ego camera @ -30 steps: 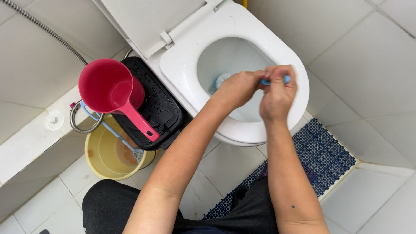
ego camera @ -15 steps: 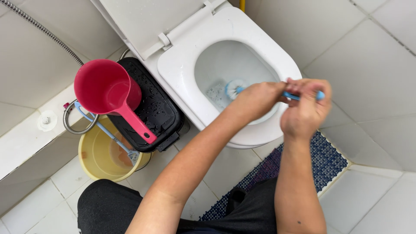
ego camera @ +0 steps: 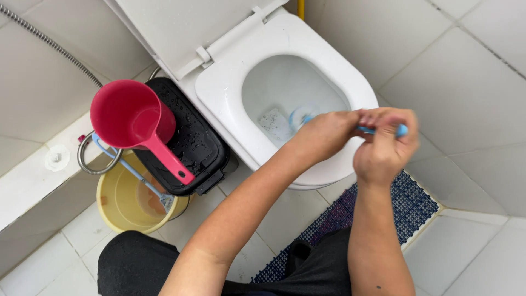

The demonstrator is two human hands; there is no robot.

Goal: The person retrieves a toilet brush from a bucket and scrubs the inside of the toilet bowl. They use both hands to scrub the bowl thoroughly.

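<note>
Both my hands grip the blue handle of a toilet brush (ego camera: pixel 402 130) over the front rim of a white toilet (ego camera: pixel 230 71). My left hand (ego camera: pixel 323 134) holds the handle lower down, closer to the bowl. My right hand (ego camera: pixel 383 148) is closed around the handle's upper end. The brush head (ego camera: pixel 300 116) is down inside the bowl, against its wet inner wall. The seat is down and the lid stands up at the back. The hands look motion-blurred.
A red plastic dipper (ego camera: pixel 131 123) rests on a black lidded bin (ego camera: pixel 189 140) left of the toilet. A yellow bucket (ego camera: pixel 118 205) with a blue-handled tool stands below it. A metal hose (ego camera: pixel 49 44) runs along the tiled wall. A dark blue grid mat (ego camera: pixel 405 203) lies on the floor.
Both hands with the brush handle have shifted to the right over the seat's front rim, and the brush head has moved within the bowl. The camera view has drifted slightly.
</note>
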